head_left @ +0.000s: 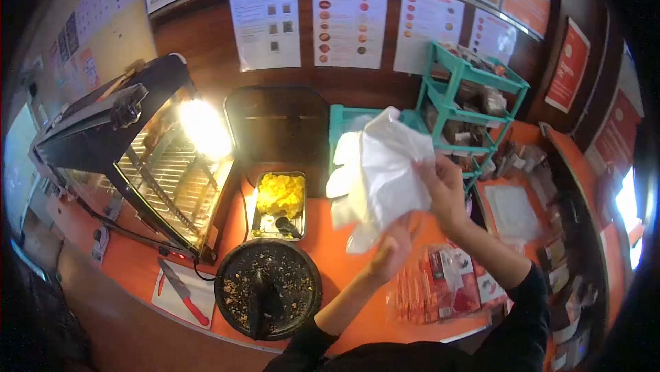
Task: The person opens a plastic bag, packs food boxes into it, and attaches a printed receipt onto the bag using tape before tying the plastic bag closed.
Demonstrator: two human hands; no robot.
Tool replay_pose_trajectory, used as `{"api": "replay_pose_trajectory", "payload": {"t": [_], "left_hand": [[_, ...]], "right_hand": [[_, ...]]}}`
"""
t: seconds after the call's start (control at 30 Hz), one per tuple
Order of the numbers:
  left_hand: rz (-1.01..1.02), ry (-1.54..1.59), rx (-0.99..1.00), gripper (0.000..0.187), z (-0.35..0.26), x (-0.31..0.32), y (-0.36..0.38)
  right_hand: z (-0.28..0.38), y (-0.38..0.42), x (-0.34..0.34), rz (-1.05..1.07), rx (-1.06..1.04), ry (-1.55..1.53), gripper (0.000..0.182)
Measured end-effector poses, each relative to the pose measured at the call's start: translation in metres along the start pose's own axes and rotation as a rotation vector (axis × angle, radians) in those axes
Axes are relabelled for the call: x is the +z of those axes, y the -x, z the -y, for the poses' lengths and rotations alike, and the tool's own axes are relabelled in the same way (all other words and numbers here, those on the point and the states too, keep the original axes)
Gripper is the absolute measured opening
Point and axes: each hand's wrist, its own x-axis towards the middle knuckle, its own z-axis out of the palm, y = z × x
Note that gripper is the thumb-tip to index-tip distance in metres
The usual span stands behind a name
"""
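Note:
A crumpled white bag (392, 166), of paper or thin plastic, is held up above the orange counter. My right hand (443, 192) is closed on its right edge. At its lower edge is my left hand (394, 252), slightly blurred, with the thumb in front and the fingers partly hidden behind the white material. Beneath and to the right of my hands lie red printed packets (440, 282) in clear plastic. Left of my left forearm stands a dark stone mortar (230, 303) with brown crumbs and a black pestle (263, 303) in it.
A metal tray (303, 227) holds yellow food (280, 193). To the left stands a lit glass warmer (172, 172). A red-handled knife (189, 296) lies on a white board (168, 294) near the front edge. A green tiered rack (447, 100) stands at the back right.

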Motion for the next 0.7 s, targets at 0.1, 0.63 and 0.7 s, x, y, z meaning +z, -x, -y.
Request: {"api": "replay_pose_trajectory", "payload": {"t": [0.1,0.63,0.7], "left_hand": [[-0.342,0.284,-0.060,0.063,-0.031,0.030,0.013],[-0.450,-0.160,-0.187,0.050,-0.083,0.074,0.089],[-0.529,-0.109,-0.217,0.051,-0.087,0.073,0.090]], "right_hand": [[0.006,0.043,-0.012,-0.028,0.036,0.046,0.023],[0.009,0.127,0.043,-0.052,-0.290,0.397,0.015],[0.012,0.126,0.042,-0.040,-0.247,0.345,0.012]]}}
